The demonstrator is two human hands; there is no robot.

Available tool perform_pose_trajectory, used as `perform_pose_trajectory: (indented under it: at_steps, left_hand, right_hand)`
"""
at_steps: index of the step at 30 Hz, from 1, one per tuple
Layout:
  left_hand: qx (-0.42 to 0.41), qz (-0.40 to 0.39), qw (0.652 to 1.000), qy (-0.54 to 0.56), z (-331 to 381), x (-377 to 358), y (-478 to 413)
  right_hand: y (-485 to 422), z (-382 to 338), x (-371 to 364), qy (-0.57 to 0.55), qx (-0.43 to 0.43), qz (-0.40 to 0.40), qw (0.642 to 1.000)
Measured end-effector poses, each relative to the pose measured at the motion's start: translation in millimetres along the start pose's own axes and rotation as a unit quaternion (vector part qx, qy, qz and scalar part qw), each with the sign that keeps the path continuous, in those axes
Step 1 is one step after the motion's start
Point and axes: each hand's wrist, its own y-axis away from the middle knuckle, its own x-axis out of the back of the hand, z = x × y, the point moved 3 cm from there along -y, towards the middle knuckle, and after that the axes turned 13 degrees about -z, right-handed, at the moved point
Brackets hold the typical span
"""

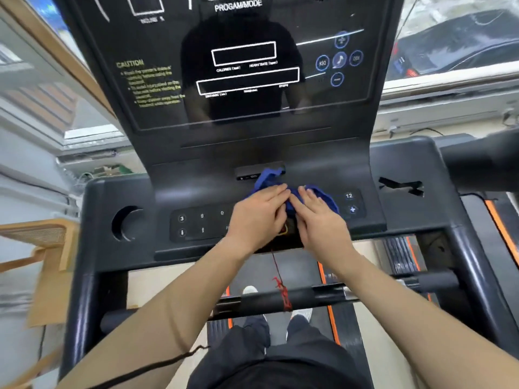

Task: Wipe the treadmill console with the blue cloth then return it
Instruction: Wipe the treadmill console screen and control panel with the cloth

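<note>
The black treadmill console [196,189] fills the middle of the view, with a glossy display panel [157,37] above and a button strip [193,224] below. A crumpled blue cloth [268,178] lies on the console's lower shelf, just above the buttons. My left hand [257,217] and my right hand [317,217] rest side by side on the cloth, fingers flat and pressing it down. Most of the cloth is hidden under both hands; only its top corner and right edge show.
A round cup holder [126,223] sits at the console's left, a slot [401,186] at its right. A red safety cord [280,287] hangs to the front handlebar [365,290]. My feet stand on the belt [345,313]. A wooden chair [42,242] is at left, windows behind.
</note>
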Motion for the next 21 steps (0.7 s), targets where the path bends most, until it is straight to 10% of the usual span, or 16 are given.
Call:
perform_pose_trajectory:
  at_steps: [9,21]
  left_hand:
    - [0.221,0.036,0.974,-0.028,-106.9,55.8,115.8]
    - [0.135,0.169,0.975,0.050,-71.3,47.3,-6.8]
  right_hand:
    - [-65.6,-140.5,-32.5,0.014,0.282,-0.146,0.948]
    - [-123.3,-54.1,42.1,0.192,0.288,0.072,0.935]
